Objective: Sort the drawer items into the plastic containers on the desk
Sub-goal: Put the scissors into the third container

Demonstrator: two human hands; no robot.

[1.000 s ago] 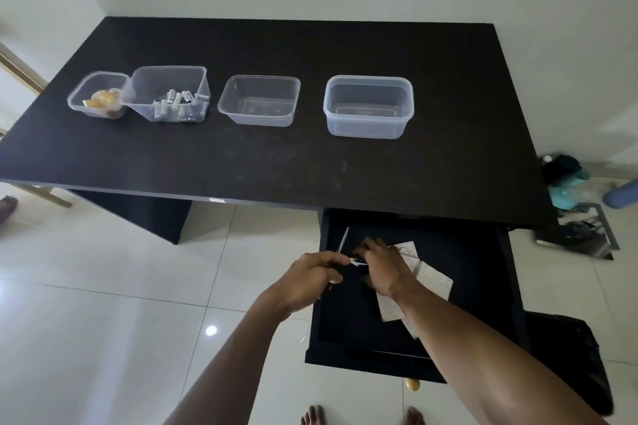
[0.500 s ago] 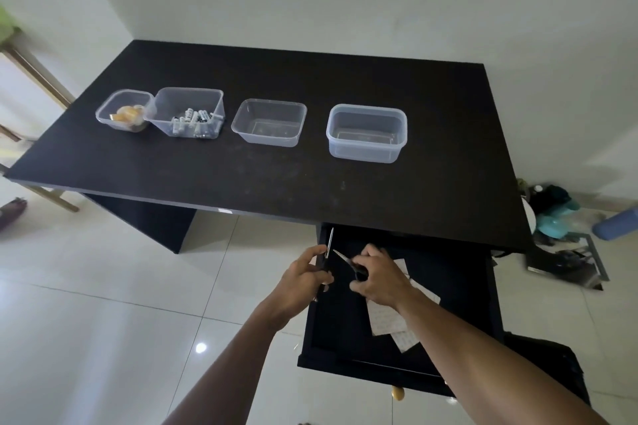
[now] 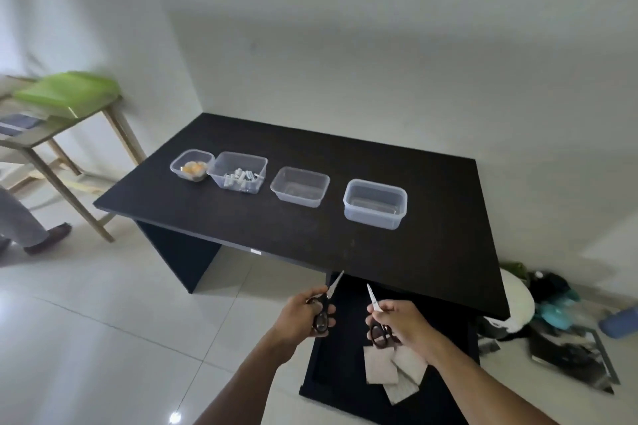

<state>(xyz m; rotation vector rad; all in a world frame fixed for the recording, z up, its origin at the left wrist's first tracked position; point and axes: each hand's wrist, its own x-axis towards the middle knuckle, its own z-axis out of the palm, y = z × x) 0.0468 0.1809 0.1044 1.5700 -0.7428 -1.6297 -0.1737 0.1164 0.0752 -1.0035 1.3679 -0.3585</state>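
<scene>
- We see the left hand curled round the black handles of one pair of scissors. Its blades are together and point up and slightly right, toward the near edge of the surface.
- The right hand grips a second pair of scissors near the pivot. The black handle loops hang below the fingers, and the blades point up and a little left.
- The two pairs are held apart, side by side, above the open dark drawer, which juts out from under the surface.
- In the drawer, below the right hand, we see several overlapping pieces of pale paper.
- Four clear plastic containers stand in a row on the surface, well away from both hands.
- The small rounded container at the far left holds orange and yellowish things that we cannot identify.
- Touching it on its right, the second container holds a heap of small white cylinders.
- Further right are the shallow third container and, apart from it, the deeper fourth container with a thick rim.
- To the left of the surface stands a wooden side table bearing a green tray.
- At the left edge we see another person's trouser leg and shoe on the tiled floor.
- On the floor to the right lies a blurred pile of clutter.
</scene>
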